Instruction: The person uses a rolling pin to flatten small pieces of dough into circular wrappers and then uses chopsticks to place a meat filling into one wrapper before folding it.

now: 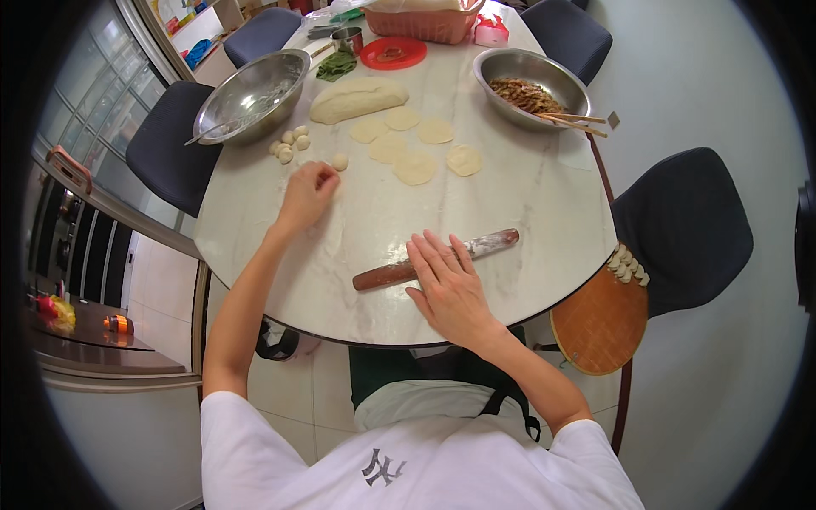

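Note:
My right hand (446, 280) lies flat, fingers spread, on a floured wooden rolling pin (389, 275) near the table's front. My left hand (312, 191) is at the table's left with fingertips drawn together, just below a small dough ball (340, 162); whether it pinches anything is hidden. Several more dough balls (285, 155) sit in a cluster to its upper left. Beyond both hands, flat round dough wrappers (411, 167) lie on the marble-patterned table (548, 210), some overlapping. A large dough loaf (359, 100) rests behind them.
A steel bowl with a utensil (255, 95) stands back left; another holds filling (524, 95) with chopsticks (577, 121) across its rim. Behind are a red lid (393, 53), leafy greens (336, 65), a metal cup (347, 39) and a pink basket (424, 27). Shaped dumplings (628, 264) sit on a wooden board (599, 322) at right.

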Demonstrator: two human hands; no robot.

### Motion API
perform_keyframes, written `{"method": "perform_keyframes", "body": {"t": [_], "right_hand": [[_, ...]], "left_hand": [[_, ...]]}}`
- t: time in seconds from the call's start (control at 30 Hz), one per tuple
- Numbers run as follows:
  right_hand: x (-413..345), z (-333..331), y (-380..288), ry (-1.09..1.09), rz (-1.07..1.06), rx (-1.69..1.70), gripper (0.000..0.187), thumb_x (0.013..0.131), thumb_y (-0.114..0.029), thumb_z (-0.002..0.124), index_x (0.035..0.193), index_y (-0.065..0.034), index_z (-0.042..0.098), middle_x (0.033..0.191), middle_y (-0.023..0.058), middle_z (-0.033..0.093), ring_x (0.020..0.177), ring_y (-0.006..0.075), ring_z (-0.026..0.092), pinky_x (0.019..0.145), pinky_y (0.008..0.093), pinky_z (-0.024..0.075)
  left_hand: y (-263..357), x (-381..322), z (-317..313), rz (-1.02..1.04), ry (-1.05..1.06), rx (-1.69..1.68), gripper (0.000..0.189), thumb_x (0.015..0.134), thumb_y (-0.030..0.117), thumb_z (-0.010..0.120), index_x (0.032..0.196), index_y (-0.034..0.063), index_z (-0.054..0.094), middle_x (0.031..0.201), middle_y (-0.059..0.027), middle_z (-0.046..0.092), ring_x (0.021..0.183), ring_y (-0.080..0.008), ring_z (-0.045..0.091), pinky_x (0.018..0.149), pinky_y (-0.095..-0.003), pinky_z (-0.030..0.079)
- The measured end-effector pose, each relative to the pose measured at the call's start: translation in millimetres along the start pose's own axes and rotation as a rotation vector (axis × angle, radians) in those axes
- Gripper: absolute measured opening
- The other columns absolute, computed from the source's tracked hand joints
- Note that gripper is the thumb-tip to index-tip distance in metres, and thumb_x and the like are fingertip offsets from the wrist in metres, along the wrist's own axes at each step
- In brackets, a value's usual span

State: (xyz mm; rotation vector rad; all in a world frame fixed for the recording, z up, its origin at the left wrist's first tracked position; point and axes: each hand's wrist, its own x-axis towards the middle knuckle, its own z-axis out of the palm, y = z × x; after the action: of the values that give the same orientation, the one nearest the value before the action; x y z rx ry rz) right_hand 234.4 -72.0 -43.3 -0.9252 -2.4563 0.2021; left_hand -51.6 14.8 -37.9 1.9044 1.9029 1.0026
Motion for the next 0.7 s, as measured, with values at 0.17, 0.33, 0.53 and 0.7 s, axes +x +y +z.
{"method": "perform_keyframes", "body": {"t": [0.17, 0.33, 0.53, 0.7], "right_hand": [[8, -2, 10, -0.045, -0.033, 0.027, 0.056, 0.086, -0.023, 0.060, 0.132, 0.0037, 0.043, 0.136, 0.0162, 0.045, 0.129, 0.0288, 0.039, 0.110, 0.0433, 0.0248], [63, 8, 25, -0.155, -0.029, -0.092, 0.053, 0.094, -0.030, 0.045, 0.132, 0.0059, 0.041, 0.141, 0.0177, 0.040, 0.133, 0.0300, 0.033, 0.111, 0.0436, 0.0220], [111, 34, 49, -0.028, 0.010, -0.254, 0.055, 0.096, -0.031, 0.037, 0.136, 0.0080, 0.035, 0.147, 0.0190, 0.031, 0.139, 0.0297, 0.024, 0.113, 0.0437, 0.0170], [62, 16, 24, -0.067, -0.024, -0.151, 0.062, 0.096, -0.037, 0.040, 0.135, 0.0103, 0.034, 0.145, 0.0218, 0.032, 0.138, 0.0311, 0.024, 0.112, 0.0440, 0.0181]], "left_hand": [[53, -34, -2, 0.009, -0.339, -0.162, 0.015, 0.081, 0.009, 0.064, 0.090, -0.0028, 0.067, 0.084, -0.0123, 0.065, 0.074, -0.0173, 0.063, 0.069, -0.0293, 0.051], [56, -33, -1, 0.067, -0.462, -0.277, 0.018, 0.082, 0.010, 0.062, 0.093, -0.0042, 0.067, 0.082, -0.0143, 0.067, 0.072, -0.0187, 0.064, 0.068, -0.0299, 0.051], [65, -14, 4, 0.078, -0.475, -0.007, 0.022, 0.084, 0.014, 0.060, 0.094, -0.0040, 0.067, 0.078, -0.0174, 0.067, 0.070, -0.0274, 0.064, 0.068, -0.0342, 0.050], [47, -20, 2, 0.279, -0.556, -0.024, 0.022, 0.081, 0.016, 0.063, 0.092, -0.0033, 0.066, 0.081, -0.0161, 0.067, 0.072, -0.0291, 0.064, 0.069, -0.0349, 0.050]]}}
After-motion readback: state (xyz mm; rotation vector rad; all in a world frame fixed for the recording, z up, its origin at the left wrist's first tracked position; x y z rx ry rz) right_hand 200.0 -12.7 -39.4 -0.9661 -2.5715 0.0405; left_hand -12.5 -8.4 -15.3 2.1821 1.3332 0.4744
